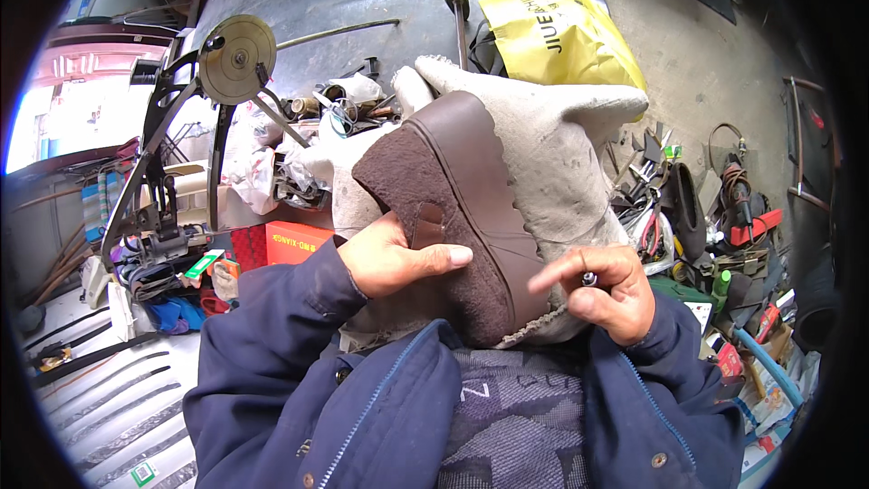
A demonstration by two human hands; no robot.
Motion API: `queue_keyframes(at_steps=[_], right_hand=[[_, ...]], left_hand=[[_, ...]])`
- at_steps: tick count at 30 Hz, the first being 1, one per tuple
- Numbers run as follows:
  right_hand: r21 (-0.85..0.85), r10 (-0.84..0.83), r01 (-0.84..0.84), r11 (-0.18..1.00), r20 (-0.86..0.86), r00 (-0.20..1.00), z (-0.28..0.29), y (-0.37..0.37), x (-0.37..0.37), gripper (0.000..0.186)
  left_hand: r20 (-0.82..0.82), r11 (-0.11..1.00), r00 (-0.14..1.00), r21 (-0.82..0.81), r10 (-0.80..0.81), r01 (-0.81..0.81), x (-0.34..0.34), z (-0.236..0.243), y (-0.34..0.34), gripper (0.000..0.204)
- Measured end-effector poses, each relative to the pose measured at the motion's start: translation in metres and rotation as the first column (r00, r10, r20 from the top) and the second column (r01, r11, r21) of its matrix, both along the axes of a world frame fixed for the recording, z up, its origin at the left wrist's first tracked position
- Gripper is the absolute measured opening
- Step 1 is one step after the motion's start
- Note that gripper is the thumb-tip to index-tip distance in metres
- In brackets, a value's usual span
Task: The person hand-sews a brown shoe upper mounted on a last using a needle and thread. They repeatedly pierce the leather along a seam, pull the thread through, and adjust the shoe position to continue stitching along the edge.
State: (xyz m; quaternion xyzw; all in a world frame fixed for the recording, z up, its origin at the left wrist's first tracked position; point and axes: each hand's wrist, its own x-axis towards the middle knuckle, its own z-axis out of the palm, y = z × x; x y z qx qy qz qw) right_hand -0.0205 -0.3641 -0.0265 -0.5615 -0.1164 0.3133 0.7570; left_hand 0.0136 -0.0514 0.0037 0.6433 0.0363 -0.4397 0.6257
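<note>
A brown shoe lies tilted across my lap. Its upper is fuzzy with a small tab, and a thick smooth sole with a notched edge runs along its right side. My left hand grips the shoe from the left, thumb flat on the fuzzy part and most fingers hidden beneath. Just right of the sole, my right hand pinches a small dark object with a shiny metal end; its kind cannot be made out. The right index finger stretches toward the sole. Beneath the shoe spreads a worn beige cloth.
At the left stands a black metal machine with a round wheel. A red box and plastic bags sit beside it. Ahead lies a yellow bag. Pliers, scissors and other tools crowd the right, with a blue bar nearer.
</note>
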Motion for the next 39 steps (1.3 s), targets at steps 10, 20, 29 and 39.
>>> queue_keyframes(at_steps=[10,20,29,39], right_hand=[[0.020,-0.299,0.305,0.952,0.265,0.917,-0.064,0.015,-0.022,0.045],[-0.129,-0.270,0.314,0.941,0.275,0.923,-0.031,0.018,-0.001,0.034],[-0.402,-0.055,0.332,0.853,0.563,0.825,-0.014,0.055,0.011,0.040],[-0.470,-0.059,0.366,0.803,0.548,0.834,-0.012,0.059,0.005,0.039]], left_hand=[[-0.149,0.991,0.982,0.072,0.118,-0.108,0.006,0.012,-0.012,0.052],[-0.130,0.994,0.989,0.092,0.065,-0.053,0.005,0.014,-0.012,0.059],[0.008,0.996,0.999,0.066,0.053,-0.053,-0.004,0.011,0.000,0.059],[0.042,0.993,0.999,0.117,-0.013,0.008,0.000,0.016,0.014,0.043]])
